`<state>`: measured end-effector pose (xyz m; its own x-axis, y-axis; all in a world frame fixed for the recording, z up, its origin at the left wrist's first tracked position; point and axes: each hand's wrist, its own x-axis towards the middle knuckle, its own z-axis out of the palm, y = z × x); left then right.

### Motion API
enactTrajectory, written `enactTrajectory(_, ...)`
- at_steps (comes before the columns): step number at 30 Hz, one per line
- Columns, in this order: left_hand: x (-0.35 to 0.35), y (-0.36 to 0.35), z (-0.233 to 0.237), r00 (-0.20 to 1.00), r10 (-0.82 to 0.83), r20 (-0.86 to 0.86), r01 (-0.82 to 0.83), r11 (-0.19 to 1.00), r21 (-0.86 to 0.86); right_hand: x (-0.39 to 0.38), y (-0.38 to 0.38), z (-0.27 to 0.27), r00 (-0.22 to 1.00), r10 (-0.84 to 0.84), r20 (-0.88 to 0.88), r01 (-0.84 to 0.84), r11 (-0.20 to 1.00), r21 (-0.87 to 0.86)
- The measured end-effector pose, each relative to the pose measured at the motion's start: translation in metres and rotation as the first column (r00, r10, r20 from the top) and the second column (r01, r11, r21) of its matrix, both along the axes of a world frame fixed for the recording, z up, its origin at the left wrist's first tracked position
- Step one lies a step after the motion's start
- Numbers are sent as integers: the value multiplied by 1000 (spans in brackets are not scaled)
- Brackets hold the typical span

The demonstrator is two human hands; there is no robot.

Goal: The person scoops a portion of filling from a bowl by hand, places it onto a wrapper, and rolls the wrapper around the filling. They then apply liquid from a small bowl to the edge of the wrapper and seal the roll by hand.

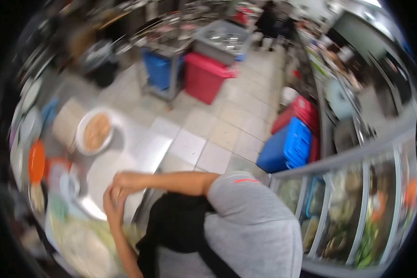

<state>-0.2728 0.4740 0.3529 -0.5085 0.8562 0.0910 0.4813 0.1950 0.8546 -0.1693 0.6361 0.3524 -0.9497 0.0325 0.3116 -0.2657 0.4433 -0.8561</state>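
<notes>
My right hand (130, 181) and my left hand (114, 202) meet above the near edge of a large round white tray or board (104, 178). The fingers of both are bent and pressed together around something small, hidden and blurred. Just beyond the round surface is a white bowl (82, 136) with a pinkish-beige, mince-like mass (97, 131) in it. Closer to my left forearm, a pale rounded mass (85, 252) lies in or under clear yellowish plastic.
An orange oval item (36, 160) and a white cup-like container (70, 185) crowd the table's left side. Steel tabletop (148, 143) runs right of the bowl. A red bin (204, 78), blue box (287, 147) and glass-doored fridge (347, 213) stand around the tiled floor.
</notes>
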Motion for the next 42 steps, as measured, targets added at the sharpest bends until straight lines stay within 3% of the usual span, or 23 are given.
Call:
enactTrajectory(1, -1, 2, 9, 998, -37, -58, 39, 998, 41, -2, 3, 1, 993, -94, -66, 110, 949, 296)
enactTrajectory(4, -4, 1, 11, 998, -50, 34, 50, 999, -8, -9, 2, -12, 987, -115, -108, 146, 925, 352)
enactTrajectory(8, 2, -4, -8, 986, 17, -167, -2, 996, 90, -4, 2, -10, 997, -66, -47, 78, 939, 335)
enactTrajectory(10, 8, -3, -1, 987, 33, -160, -4, 984, 176, 5, -2, -4, 978, -142, -152, 159, 981, 107)
enactTrajectory(12, 23, -1, 23, 965, 98, -245, -7, 938, 347, 4, -1, 2, 984, -150, -100, 153, 988, 24)
enactTrajectory(14, 12, -9, 7, 966, 112, -235, -44, 960, 278, 4, -3, 4, 990, -137, -44, 135, 989, -59)
enactTrajectory(16, 4, -11, 0, 963, 140, -228, -93, 974, 205, -2, -7, 0, 972, -181, -150, 207, 961, 181)
enactTrajectory(19, -3, -16, -8, 918, 74, -389, 12, 977, 215, -5, -10, -12, 963, -196, -184, 230, 956, 182)
enactTrajectory(20, -10, -20, -10, 924, 55, -379, 16, 983, 183, -13, -13, -29, 947, -314, 73, 319, 945, -75)
enactTrajectory(21, -6, -18, -3, 920, 81, -384, 1, 978, 209, -5, -5, -11, 971, -217, 100, 206, 973, 102)
enactTrajectory(22, -16, -19, -12, 961, 17, -278, 35, 983, 182, -2, 0, -2, 972, -159, 173, 162, 987, -2)
enactTrajectory(23, -22, -23, -26, 955, 35, -295, 13, 987, 161, -2, 7, -17, 987, -163, 3, 163, 986, -25)
enactTrajectory(25, -17, -23, -10, 970, -39, -239, 75, 987, 141, 4, 4, -2, 983, -162, -85, 178, 956, 232)
enactTrajectory(26, -14, -22, -8, 956, -31, -290, 35, 999, 8, 2, -3, -4, 977, -164, -139, 201, 925, 323)
enactTrajectory(28, -13, -20, -13, 999, 17, -43, -19, 999, -47, -4, -9, -7, 991, -129, 27, 109, 917, 384)
enactTrajectory(31, -11, -22, 3, 996, 48, 79, -47, 999, -13, -8, -8, 2, 988, -139, 62, 107, 925, 365)
enactTrajectory(32, -10, -24, 8, 995, 58, 75, -58, 998, -14, -6, -9, 5, 990, -128, 57, 99, 926, 363)
enactTrajectory(33, -8, -26, 13, 988, 92, -121, -76, 988, 135, -3, -13, 13, 985, -168, -29, 170, 946, 276)
enactTrajectory(35, -9, -29, 10, 941, 149, -303, -64, 960, 271, -5, -18, 14, 972, -213, -104, 228, 958, 172)
enactTrajectory(37, -12, -28, -3, 968, 43, -248, 5, 982, 187, -9, -25, 6, 952, -231, -203, 296, 867, 400)
enactTrajectory(38, -14, -30, -8, 968, 48, -247, -2, 983, 184, -12, -27, 4, 953, -226, -200, 290, 870, 398)
enactTrajectory(40, -15, -32, 1, 972, 55, -230, -63, 998, -25, -17, -30, 6, 974, -222, -46, 205, 773, 600)
enactTrajectory(42, -15, -39, 11, 980, 53, -189, -46, 998, 41, -16, -18, 14, 984, -171, 55, 124, 871, 475)
